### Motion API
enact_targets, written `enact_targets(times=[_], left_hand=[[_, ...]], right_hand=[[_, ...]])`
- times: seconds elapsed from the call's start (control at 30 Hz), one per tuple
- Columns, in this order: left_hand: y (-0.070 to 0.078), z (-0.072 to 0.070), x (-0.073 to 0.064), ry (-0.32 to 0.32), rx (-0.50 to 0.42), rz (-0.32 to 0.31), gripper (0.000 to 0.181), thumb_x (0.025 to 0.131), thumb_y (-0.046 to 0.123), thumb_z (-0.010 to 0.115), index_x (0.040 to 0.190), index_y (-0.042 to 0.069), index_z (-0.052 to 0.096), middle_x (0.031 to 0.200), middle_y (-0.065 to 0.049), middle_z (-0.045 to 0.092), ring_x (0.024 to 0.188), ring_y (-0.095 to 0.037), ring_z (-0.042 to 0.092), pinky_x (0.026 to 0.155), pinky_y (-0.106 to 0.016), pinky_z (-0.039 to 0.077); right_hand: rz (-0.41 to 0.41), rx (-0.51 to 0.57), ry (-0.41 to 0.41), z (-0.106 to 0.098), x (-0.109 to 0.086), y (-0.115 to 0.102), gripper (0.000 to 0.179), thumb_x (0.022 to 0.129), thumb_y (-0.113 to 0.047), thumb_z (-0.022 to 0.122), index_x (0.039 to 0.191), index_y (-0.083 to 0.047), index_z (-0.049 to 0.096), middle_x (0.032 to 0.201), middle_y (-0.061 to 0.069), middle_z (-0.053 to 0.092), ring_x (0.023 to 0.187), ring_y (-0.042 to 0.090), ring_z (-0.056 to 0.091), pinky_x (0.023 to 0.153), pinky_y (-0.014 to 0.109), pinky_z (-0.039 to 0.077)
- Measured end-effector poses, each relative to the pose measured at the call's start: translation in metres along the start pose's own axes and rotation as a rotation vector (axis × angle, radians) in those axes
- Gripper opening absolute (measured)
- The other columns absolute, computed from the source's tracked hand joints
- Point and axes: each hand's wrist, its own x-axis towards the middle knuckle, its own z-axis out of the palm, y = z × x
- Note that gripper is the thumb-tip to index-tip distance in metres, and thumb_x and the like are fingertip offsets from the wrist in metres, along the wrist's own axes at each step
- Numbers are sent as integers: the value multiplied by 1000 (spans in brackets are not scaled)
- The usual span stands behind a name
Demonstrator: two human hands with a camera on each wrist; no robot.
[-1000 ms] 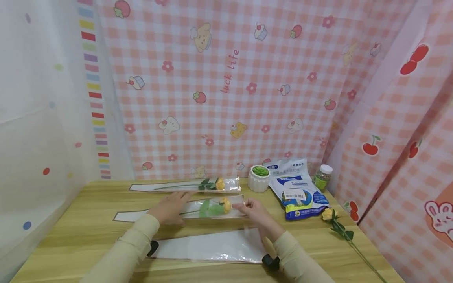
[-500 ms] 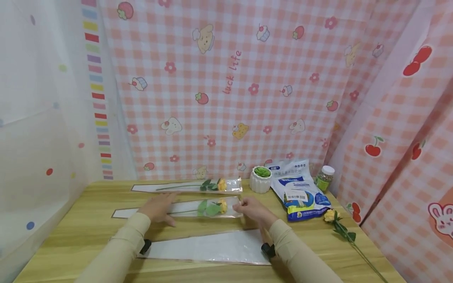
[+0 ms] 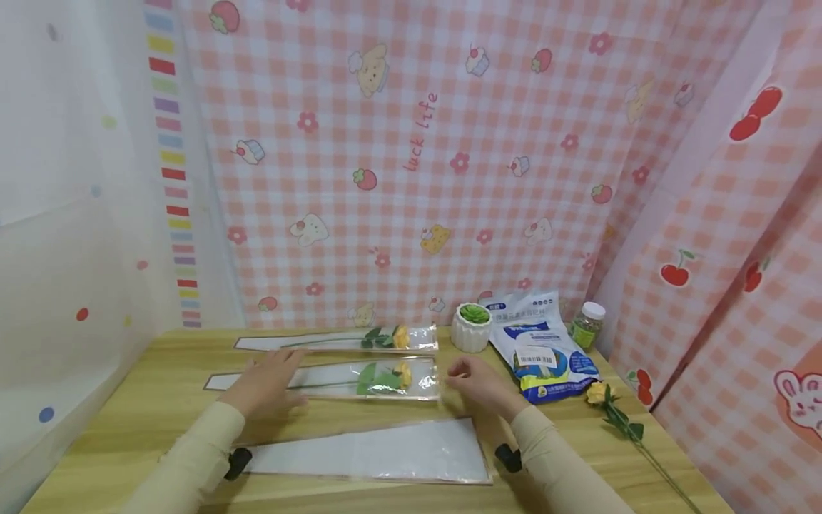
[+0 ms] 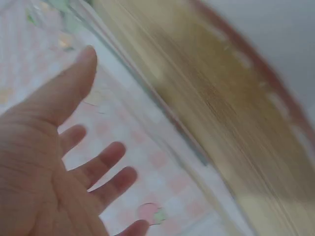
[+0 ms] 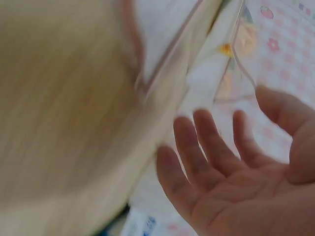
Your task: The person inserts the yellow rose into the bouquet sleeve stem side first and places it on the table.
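A clear flower sleeve with a white panel (image 3: 324,376) lies across the middle of the table. Inside it is a yellow rose (image 3: 404,374) with green leaves, its bloom toward the wide right end. My left hand (image 3: 266,385) hovers over the sleeve's narrow left part and hides some of it; in the left wrist view its fingers (image 4: 106,162) are spread and hold nothing. Just off the wide end is my right hand (image 3: 481,385), its relaxed fingers (image 5: 211,142) apart in the right wrist view, with no object among them.
Behind lies another sleeve (image 3: 340,341) with a yellow rose (image 3: 401,337). A flat white sleeve (image 3: 379,453) is nearest me. At right stand a white succulent pot (image 3: 471,333), a printed bag (image 3: 546,357), a small jar (image 3: 587,325) and a loose rose (image 3: 619,417).
My right hand has let go of the middle sleeve's wide end and drawn back to the right. The left hand has slid leftward along the sleeve, uncovering more of the stem.
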Motion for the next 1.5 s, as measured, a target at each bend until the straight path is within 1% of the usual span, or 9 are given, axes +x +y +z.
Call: enact_targets(times=[0.2, 0.4, 0.53, 0.67, 0.8, 1.0, 1.13, 1.23, 1.5], left_hand=[[12, -8, -40, -98, -55, 70, 72, 85, 48, 78, 143, 12, 55, 136, -17, 56, 123, -43, 52, 89, -79, 39], [19, 5, -64, -207, -168, 159, 78, 73, 53, 80, 138, 15, 61, 135, -15, 55, 125, -46, 50, 89, -83, 36], [19, 15, -70, -211, -164, 168, 82, 66, 52, 81, 138, 17, 62, 134, -15, 54, 123, -45, 50, 88, -79, 41], [17, 22, -70, -140, -134, 224, 81, 64, 49, 80, 136, 14, 63, 131, -18, 54, 115, -42, 53, 82, -65, 52], [17, 27, -71, -97, -98, 258, 81, 62, 49, 80, 133, 13, 65, 127, -16, 56, 110, -37, 54, 80, -54, 56], [18, 26, -75, -98, -103, 255, 78, 64, 46, 81, 133, 14, 64, 127, -14, 55, 111, -37, 53, 81, -52, 57], [18, 25, -77, -97, -91, 248, 78, 65, 46, 81, 134, 14, 64, 127, -14, 55, 112, -37, 52, 81, -52, 56], [18, 24, -78, -110, -88, 243, 80, 65, 46, 81, 135, 13, 63, 128, -15, 55, 112, -38, 53, 81, -54, 56], [17, 21, -78, -146, -122, 219, 82, 67, 46, 80, 138, 11, 60, 133, -20, 52, 117, -45, 51, 76, -58, 57]], right_hand=[[-78, -183, -169, -20, -39, 2, 26, 89, -12, 78, 109, -4, 63, 108, 9, 65, 101, 27, 61, 89, 47, 54], [-199, -378, -354, -23, -65, 13, 61, 77, -34, 88, 125, -7, 60, 126, 13, 60, 118, 35, 56, 102, 59, 46], [-295, -467, -307, -15, -69, 18, 59, 73, -31, 91, 119, -6, 63, 120, 13, 58, 107, 30, 56, 92, 51, 52], [-339, -449, -201, -7, -69, 21, 40, 72, -15, 90, 103, -7, 66, 106, 6, 55, 91, 20, 51, 76, 34, 51], [-318, -346, -118, -2, -67, 23, 23, 77, -6, 84, 91, -10, 66, 103, 5, 54, 88, 18, 52, 73, 29, 49], [-169, 123, -63, -3, -65, 21, 10, 92, 5, 64, 98, -1, 60, 114, 19, 52, 97, 27, 58, 74, 28, 52], [-77, 382, -86, -2, -66, 16, 29, 95, 7, 61, 116, 3, 42, 98, 14, 61, 83, 20, 61, 67, 25, 50], [-45, 510, -37, 2, -66, 12, 47, 93, 10, 61, 125, 1, 28, 85, 8, 65, 73, 14, 62, 63, 22, 50], [-71, 438, 225, 11, -62, 3, 34, 87, 9, 72, 112, 8, 49, 95, 10, 67, 78, 11, 61, 67, 20, 52]])
